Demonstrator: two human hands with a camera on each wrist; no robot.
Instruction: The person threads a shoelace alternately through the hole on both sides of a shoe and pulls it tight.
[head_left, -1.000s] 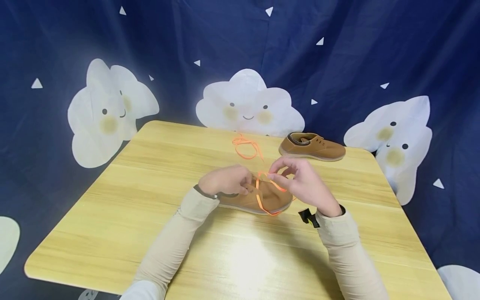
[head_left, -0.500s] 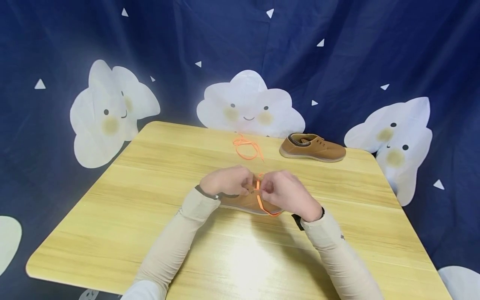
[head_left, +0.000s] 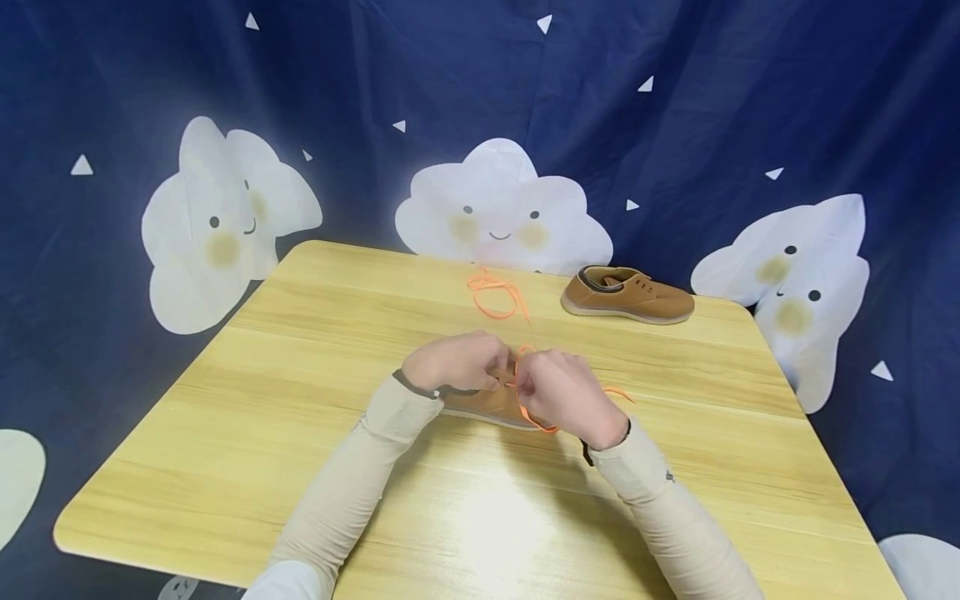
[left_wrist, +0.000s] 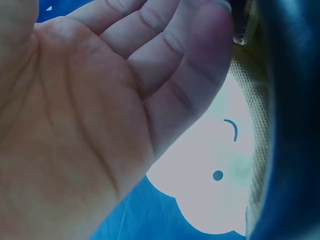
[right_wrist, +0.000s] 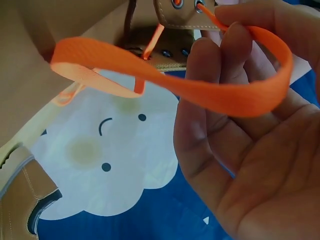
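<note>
A brown shoe point(head_left: 487, 408) lies on the table, toe to the right, partly hidden behind both hands. My left hand point(head_left: 456, 362) grips its upper near the lacing flaps; in the left wrist view the fingers point(left_wrist: 170, 75) bend toward the shoe's edge, tips partly out of sight. With thumb and index finger, my right hand point(head_left: 564, 392) pinches an orange shoelace point(right_wrist: 225, 97) right at an eyelet point(right_wrist: 199, 6) in the flap. The lace loops in front of the palm, and another stretch passes through the opposite flap. One lace end point(head_left: 619, 392) sticks out right of the hand.
A second brown shoe point(head_left: 628, 296), its eyelets unlaced, stands at the back right of the table point(head_left: 225, 433). Another orange shoelace point(head_left: 497, 298) lies loosely coiled at the back. Behind the table hangs a blue curtain point(head_left: 345, 100) with clouds.
My right hand has come left and down from above the toe to the eyelets, bringing the lace along. My left hand keeps its grip on the shoe.
</note>
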